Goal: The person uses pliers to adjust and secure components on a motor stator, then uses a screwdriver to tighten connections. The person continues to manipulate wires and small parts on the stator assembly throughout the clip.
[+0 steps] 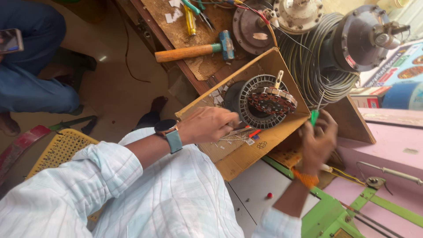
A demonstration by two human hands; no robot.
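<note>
Left hand (207, 124) beside motor stator (264, 100)

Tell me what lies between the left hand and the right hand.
In the head view, the motor stator in the cardboard tray lies between the left hand and right hand.

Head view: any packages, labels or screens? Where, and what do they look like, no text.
Cardboard box: centre, open, tan, holding a motor stator.
Phone screen: far left, lit, with another person.
Printed packaging: right edge, blue, multicoloured.
Red label: small, on the grey motor housing.
</note>
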